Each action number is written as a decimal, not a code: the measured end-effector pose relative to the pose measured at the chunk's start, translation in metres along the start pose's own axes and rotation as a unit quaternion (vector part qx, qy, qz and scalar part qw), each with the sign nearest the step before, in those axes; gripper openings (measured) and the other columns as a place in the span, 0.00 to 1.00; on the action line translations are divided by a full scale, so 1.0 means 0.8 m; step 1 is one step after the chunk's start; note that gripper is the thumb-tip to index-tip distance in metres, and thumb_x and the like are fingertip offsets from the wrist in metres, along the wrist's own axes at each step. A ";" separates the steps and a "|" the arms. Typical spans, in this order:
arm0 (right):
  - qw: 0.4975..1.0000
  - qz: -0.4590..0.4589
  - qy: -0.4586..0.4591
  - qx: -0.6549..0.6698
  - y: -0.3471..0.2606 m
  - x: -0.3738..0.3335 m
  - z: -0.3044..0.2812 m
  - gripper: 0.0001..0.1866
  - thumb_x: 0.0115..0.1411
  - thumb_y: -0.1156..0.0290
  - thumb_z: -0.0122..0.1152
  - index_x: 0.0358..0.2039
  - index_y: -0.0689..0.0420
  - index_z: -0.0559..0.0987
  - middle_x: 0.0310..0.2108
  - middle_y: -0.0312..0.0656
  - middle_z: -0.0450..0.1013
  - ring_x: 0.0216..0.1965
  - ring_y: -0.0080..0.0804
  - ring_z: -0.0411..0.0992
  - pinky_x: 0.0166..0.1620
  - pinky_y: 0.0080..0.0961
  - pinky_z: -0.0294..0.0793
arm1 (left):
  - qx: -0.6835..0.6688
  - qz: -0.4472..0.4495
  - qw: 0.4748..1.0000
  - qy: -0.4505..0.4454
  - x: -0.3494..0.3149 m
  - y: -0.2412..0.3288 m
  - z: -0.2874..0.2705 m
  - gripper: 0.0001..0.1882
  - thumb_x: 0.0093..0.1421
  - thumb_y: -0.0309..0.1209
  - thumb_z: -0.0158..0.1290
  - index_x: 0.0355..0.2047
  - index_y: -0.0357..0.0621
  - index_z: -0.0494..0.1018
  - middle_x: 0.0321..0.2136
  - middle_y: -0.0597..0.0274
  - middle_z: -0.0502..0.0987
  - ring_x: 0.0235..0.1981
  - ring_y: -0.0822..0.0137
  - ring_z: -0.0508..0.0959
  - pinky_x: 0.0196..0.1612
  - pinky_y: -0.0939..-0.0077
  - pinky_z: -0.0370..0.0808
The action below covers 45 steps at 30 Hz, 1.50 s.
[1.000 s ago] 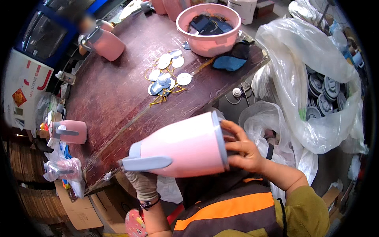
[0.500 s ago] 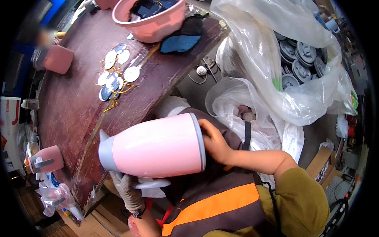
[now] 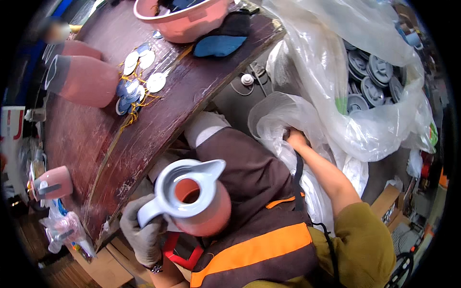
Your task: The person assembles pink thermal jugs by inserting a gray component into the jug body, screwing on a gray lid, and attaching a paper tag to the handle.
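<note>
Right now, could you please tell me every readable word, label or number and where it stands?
Nothing is clear enough to read.
White panel with red marking: small, blurred.
Round pale discs with yellow strings: no legible print.
Held pink pitcher with grey collar: none visible.

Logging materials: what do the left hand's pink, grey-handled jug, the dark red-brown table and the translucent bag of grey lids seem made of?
Pink, grey-handled jug: probably moulded plastic, given its smooth soft sheen; painted metal remains possible. Dark red-brown table: likely wood, glossy with scratches and a pale worn edge. Translucent bag: apparently thin plastic film, crinkled and shiny.
</note>
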State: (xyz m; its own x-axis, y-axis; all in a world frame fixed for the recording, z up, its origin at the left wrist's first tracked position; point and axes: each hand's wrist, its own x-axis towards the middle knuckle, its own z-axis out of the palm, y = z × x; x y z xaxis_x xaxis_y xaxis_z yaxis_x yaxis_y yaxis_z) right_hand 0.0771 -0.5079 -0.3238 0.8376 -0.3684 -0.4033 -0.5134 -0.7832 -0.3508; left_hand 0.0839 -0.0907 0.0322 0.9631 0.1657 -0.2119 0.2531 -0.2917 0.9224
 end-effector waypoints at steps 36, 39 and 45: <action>0.939 -0.208 -0.047 0.271 -0.114 -0.066 -0.139 0.18 0.61 0.62 0.56 0.47 0.60 0.77 0.36 0.41 0.75 0.38 0.30 0.73 0.44 0.25 0.71 | 0.037 0.081 0.981 -0.172 0.001 -0.028 0.032 0.21 0.47 0.28 0.59 0.44 0.37 0.74 0.40 0.56 0.78 0.43 0.65 0.77 0.49 0.72 0.72; 0.960 -0.164 -0.143 0.177 -0.089 -0.014 -0.038 0.19 0.62 0.60 0.54 0.45 0.62 0.77 0.39 0.46 0.77 0.43 0.34 0.73 0.48 0.28 0.69 | 0.030 0.092 0.980 -0.174 0.006 -0.030 0.027 0.22 0.47 0.30 0.60 0.44 0.36 0.73 0.40 0.52 0.77 0.42 0.60 0.78 0.48 0.69 0.72; 0.907 -0.168 -0.217 0.318 -0.075 -0.017 0.051 0.21 0.63 0.59 0.51 0.45 0.65 0.77 0.40 0.51 0.77 0.45 0.37 0.73 0.49 0.30 0.69 | 0.025 0.017 0.989 -0.148 0.007 -0.026 0.022 0.22 0.47 0.29 0.58 0.44 0.36 0.74 0.39 0.55 0.78 0.41 0.64 0.78 0.47 0.73 0.72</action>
State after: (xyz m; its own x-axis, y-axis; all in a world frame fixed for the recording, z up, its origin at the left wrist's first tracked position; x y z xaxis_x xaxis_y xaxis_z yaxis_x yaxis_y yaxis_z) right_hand 0.0890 -0.4351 -0.3319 0.8853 0.1781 -0.4295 -0.3618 -0.3163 -0.8770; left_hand 0.0860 -0.1007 0.0062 0.9539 -0.1259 -0.2724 0.2165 -0.3401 0.9151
